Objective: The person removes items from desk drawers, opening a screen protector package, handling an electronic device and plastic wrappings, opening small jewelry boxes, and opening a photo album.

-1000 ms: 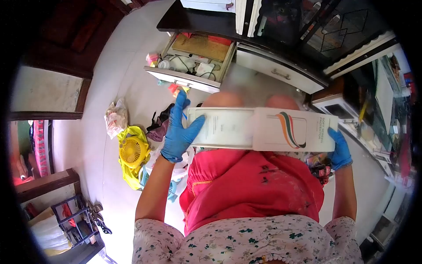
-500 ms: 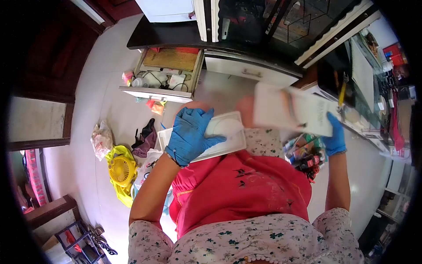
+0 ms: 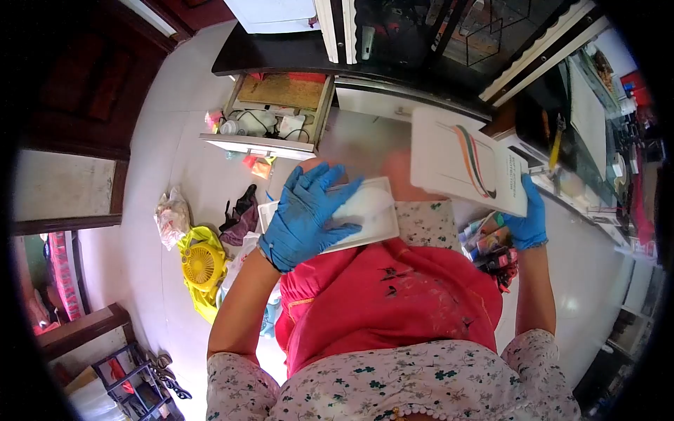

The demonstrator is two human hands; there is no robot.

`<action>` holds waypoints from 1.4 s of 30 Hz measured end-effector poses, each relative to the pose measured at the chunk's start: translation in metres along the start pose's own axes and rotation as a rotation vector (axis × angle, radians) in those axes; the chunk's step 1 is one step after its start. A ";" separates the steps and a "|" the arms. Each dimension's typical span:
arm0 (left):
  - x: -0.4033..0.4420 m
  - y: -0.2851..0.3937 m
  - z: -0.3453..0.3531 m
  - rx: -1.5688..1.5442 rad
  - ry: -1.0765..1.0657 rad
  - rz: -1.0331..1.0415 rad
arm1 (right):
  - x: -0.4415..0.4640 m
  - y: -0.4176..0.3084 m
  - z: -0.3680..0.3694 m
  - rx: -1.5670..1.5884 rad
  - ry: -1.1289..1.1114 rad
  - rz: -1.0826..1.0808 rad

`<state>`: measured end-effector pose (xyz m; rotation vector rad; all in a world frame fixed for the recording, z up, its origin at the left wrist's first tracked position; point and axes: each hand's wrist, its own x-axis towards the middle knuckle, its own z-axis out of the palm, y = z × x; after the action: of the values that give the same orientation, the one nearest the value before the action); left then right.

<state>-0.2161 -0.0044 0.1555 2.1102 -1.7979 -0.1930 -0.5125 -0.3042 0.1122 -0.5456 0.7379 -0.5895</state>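
A shallow white box (image 3: 382, 219) with a smooth white item (image 3: 366, 203) in it rests on my lap. My left hand (image 3: 302, 219), in a blue glove, lies over the box's left part with its fingers spread, hiding much of the inside. Off to the right, my gloved right hand (image 3: 528, 219) grips a white box lid (image 3: 446, 151) by its lower right corner. Curved green and orange stripes and small print mark the lid, which is tilted and held apart from the box.
An open drawer (image 3: 263, 146) with cables and small items juts out ahead. On the floor to the left are a yellow fan (image 3: 203, 266), a plastic bag (image 3: 172, 217) and dark cloth (image 3: 241, 216). Several packets and small items (image 3: 491, 245) lie beside my right knee.
The lid in my right hand has turned to show its printed face more fully and sharply. My left hand's fingers have spread out over the box.
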 end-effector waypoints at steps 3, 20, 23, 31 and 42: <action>-0.007 0.012 0.002 0.083 0.004 0.046 | 0.003 0.004 0.005 0.031 -0.015 0.006; -0.051 -0.013 -0.006 -0.562 0.375 -0.384 | 0.007 0.014 0.017 0.013 0.010 0.005; -0.057 -0.010 -0.009 -0.804 0.426 -0.486 | 0.009 0.017 0.016 -0.026 0.002 0.023; -0.062 -0.009 -0.014 -0.838 0.394 -0.511 | 0.011 0.023 0.030 -0.037 0.033 0.016; -0.062 -0.006 -0.033 -1.005 0.440 -0.655 | 0.010 0.028 0.034 -0.066 0.020 0.036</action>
<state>-0.2110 0.0625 0.1757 1.6738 -0.4940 -0.5900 -0.4727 -0.2826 0.1109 -0.5872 0.7865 -0.5392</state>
